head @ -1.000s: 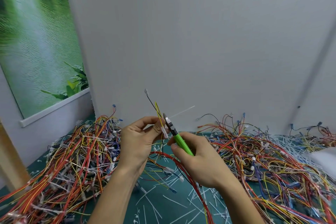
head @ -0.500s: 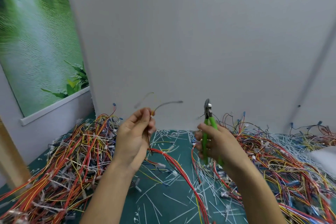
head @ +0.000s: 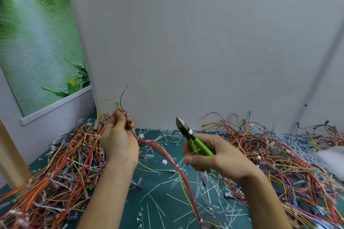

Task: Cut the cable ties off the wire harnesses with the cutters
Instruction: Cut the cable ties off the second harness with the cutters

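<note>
The slim harness (head: 158, 146) of red, yellow and black wires looks light and floppy, so the left hand (head: 119, 135), fingers curled and pinching it near its loose upper ends, has it sensibly, I'd say. The right hand (head: 210, 156) is wrapped round the green-handled steel cutters (head: 193, 140), held apart from the wires. No bin shows; snipped white plastic cable ties (head: 210, 189) litter the teal counter (head: 173, 208).
</note>
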Action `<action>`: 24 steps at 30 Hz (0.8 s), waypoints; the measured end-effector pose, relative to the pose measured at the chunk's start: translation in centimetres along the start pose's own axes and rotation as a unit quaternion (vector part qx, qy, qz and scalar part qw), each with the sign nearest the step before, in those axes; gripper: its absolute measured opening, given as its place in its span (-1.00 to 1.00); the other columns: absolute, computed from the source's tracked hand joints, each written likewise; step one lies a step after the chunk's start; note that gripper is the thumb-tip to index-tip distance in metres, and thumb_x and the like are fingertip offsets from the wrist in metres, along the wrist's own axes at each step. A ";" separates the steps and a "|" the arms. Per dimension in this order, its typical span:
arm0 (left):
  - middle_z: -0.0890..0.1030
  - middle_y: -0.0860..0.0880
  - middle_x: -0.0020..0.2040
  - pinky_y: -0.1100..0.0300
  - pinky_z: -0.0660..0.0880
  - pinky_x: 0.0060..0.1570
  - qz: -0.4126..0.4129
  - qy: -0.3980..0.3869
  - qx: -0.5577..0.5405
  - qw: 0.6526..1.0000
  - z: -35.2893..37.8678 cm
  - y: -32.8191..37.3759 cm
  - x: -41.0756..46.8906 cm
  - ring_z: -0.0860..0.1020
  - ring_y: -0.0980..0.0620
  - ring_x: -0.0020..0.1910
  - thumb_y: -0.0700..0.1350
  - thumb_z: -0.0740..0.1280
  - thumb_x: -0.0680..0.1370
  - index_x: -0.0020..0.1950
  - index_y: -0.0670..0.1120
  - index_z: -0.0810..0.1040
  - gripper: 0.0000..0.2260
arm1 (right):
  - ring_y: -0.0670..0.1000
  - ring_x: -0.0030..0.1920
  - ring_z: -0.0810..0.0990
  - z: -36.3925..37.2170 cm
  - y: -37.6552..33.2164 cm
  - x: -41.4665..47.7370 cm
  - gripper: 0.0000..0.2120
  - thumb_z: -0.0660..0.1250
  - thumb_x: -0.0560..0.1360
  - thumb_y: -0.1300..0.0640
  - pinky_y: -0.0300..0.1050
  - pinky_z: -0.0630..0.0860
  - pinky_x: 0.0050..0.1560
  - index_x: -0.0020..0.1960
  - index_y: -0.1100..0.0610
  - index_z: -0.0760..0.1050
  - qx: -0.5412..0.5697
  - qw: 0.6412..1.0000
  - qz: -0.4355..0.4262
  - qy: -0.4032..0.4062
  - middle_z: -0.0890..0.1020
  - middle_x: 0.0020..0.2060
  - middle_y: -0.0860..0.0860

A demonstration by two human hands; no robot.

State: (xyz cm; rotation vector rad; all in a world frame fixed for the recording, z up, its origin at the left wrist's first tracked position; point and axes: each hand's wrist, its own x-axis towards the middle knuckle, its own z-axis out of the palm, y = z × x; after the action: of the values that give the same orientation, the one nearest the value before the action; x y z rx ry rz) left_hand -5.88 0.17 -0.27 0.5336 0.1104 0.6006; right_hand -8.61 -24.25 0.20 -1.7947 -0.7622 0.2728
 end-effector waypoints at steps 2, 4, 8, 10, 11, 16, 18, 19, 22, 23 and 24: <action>0.61 0.01 -0.12 0.26 0.48 -0.12 0.020 -0.009 0.084 0.996 -0.2 -0.1 0.0 0.54 0.09 -0.16 -0.24 0.35 0.61 0.02 -0.09 0.62 -0.92 | 0.06 -0.28 0.51 0.5 0.0 0.5 -0.87 0.45 0.47 0.26 -0.10 0.45 -0.26 -0.02 0.10 0.61 0.074 0.996 -0.022 0.043 0.61 -0.23 0.10; 0.59 0.02 0.00 0.19 0.48 0.05 0.075 -0.027 0.249 0.965 -0.5 -0.4 -0.1 0.53 0.05 0.00 -0.25 0.43 0.56 0.07 0.02 0.59 -0.81 | 0.06 -0.31 0.50 0.9 0.1 0.9 -0.83 0.42 0.43 0.29 -0.14 0.46 -0.31 0.00 0.11 0.62 0.138 0.983 -0.046 0.113 0.59 -0.25 0.10; 0.55 0.07 0.00 0.38 0.41 -0.14 0.201 -0.111 0.541 0.809 -0.1 -0.2 -1.6 0.49 0.15 -0.07 -0.04 0.58 0.42 0.03 0.12 0.53 -0.70 | 0.03 -0.24 0.56 1.0 0.2 1.6 -0.81 0.41 0.40 0.24 -0.20 0.52 -0.31 -0.07 -0.02 0.66 0.218 0.946 -0.058 0.235 0.60 -0.23 0.06; 0.64 0.07 -0.17 0.45 0.43 -0.30 0.124 -0.191 0.595 0.771 0.2 -0.1 -2.6 0.56 0.21 -0.24 0.16 0.57 0.38 -0.08 0.06 0.60 -0.72 | 0.01 -0.22 0.58 1.0 0.2 1.8 -0.80 0.42 0.38 0.23 -0.21 0.53 -0.32 -0.12 -0.06 0.67 0.236 0.933 -0.049 0.268 0.61 -0.22 0.05; 0.68 0.05 -0.23 0.42 0.44 -0.33 0.051 -0.243 0.605 0.756 0.4 -0.2 -3.3 0.59 0.23 -0.31 0.24 0.52 0.39 -0.15 0.02 0.64 -0.69 | 0.01 -0.23 0.58 1.0 0.2 1.8 -0.80 0.42 0.38 0.22 -0.21 0.53 -0.32 -0.13 -0.06 0.67 0.237 0.930 -0.047 0.276 0.61 -0.22 0.05; 0.72 -0.16 -0.06 0.18 0.45 -0.35 -0.251 -0.333 0.402 0.815 1.3 -2.4 -5.5 0.66 -0.04 -0.22 0.15 0.32 0.58 0.07 -0.24 0.66 -0.56 | 0.00 -0.29 0.53 1.2 0.2 1.8 -0.85 0.42 0.43 0.19 -0.19 0.49 -0.35 -0.08 -0.05 0.64 0.203 0.940 -0.057 0.267 0.59 -0.25 0.06; 0.68 -0.14 -0.08 0.18 0.46 -0.33 -0.333 -0.325 0.286 0.838 1.5 -3.2 -6.0 0.60 0.00 -0.24 0.04 0.31 0.62 0.12 -0.25 0.63 -0.65 | -0.04 -0.33 0.54 1.4 0.2 1.8 -0.85 0.42 0.45 0.19 -0.23 0.47 -0.36 -0.08 -0.05 0.64 0.192 0.942 -0.067 0.269 0.59 -0.27 0.04; 0.65 -0.13 -0.09 0.17 0.49 -0.31 -0.374 -0.325 0.227 0.838 1.6 -3.5 -6.3 0.59 0.00 -0.24 0.00 0.31 0.62 0.08 -0.21 0.63 -0.72 | -0.06 -0.35 0.53 1.5 0.2 1.9 -0.84 0.42 0.45 0.20 -0.25 0.46 -0.37 -0.08 -0.06 0.64 0.189 0.940 -0.069 0.274 0.59 -0.27 0.02; 0.58 -0.14 -0.12 0.17 0.53 -0.32 -0.426 -0.313 0.104 0.842 1.9 -4.0 -7.0 0.59 0.01 -0.25 -0.06 0.30 0.62 -0.04 -0.17 0.66 -0.78 | -0.06 -0.36 0.49 1.5 0.1 1.9 -0.83 0.41 0.44 0.20 -0.26 0.45 -0.38 -0.08 -0.05 0.64 0.191 0.936 -0.068 0.287 0.60 -0.26 0.01; 0.59 -0.13 -0.14 0.17 0.53 -0.33 -0.422 -0.315 0.090 0.845 1.9 -4.2 -7.1 0.60 0.02 -0.27 -0.07 0.29 0.63 -0.05 -0.17 0.67 -0.77 | -0.06 -0.36 0.49 1.5 0.1 1.9 -0.83 0.41 0.43 0.20 -0.25 0.45 -0.38 -0.07 -0.05 0.64 0.195 0.935 -0.066 0.288 0.60 -0.25 0.01; 0.60 -0.12 -0.16 0.18 0.53 -0.33 -0.411 -0.321 0.091 0.849 1.9 -4.4 -7.2 0.60 0.03 -0.28 -0.07 0.29 0.64 -0.04 -0.17 0.67 -0.77 | -0.06 -0.35 0.50 1.4 0.1 1.8 -0.83 0.42 0.43 0.20 -0.25 0.45 -0.38 -0.08 -0.05 0.65 0.198 0.935 -0.064 0.288 0.60 -0.25 0.01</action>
State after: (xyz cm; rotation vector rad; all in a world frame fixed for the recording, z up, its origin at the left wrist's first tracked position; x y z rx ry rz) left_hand -9.09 -7.76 -1.29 0.7784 -0.2407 -0.4514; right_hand -7.93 -22.06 -0.05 -1.3295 -0.3646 -0.1781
